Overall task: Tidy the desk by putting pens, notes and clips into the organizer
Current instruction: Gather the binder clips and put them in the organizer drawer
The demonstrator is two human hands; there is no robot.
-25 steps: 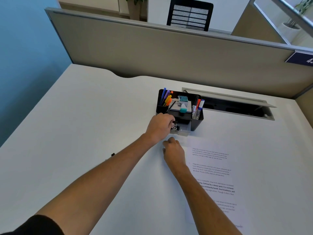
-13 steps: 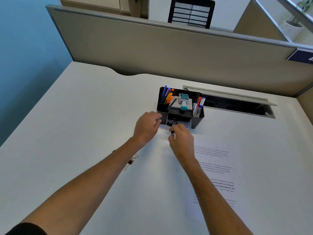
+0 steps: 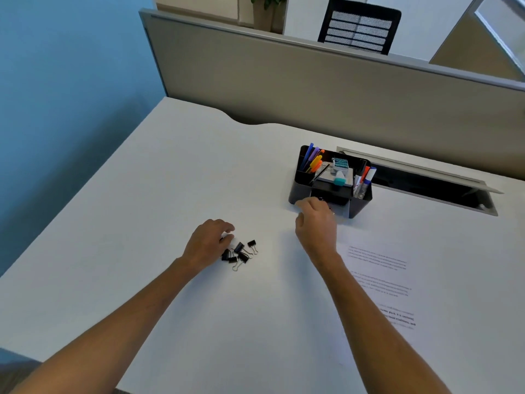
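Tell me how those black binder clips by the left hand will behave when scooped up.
The binder clips look small, so probably light. Their wire handles stick out and overlap in the pile, so they may snag and lift together. They lie flat-sided on the smooth desk, so they would likely slide rather than roll.

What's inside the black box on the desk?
The organizer holds colored pens at its left and markers at its right, with a teal-tipped item on the middle. The right hand covers most of the bottom drawer, so its contents stay hidden.
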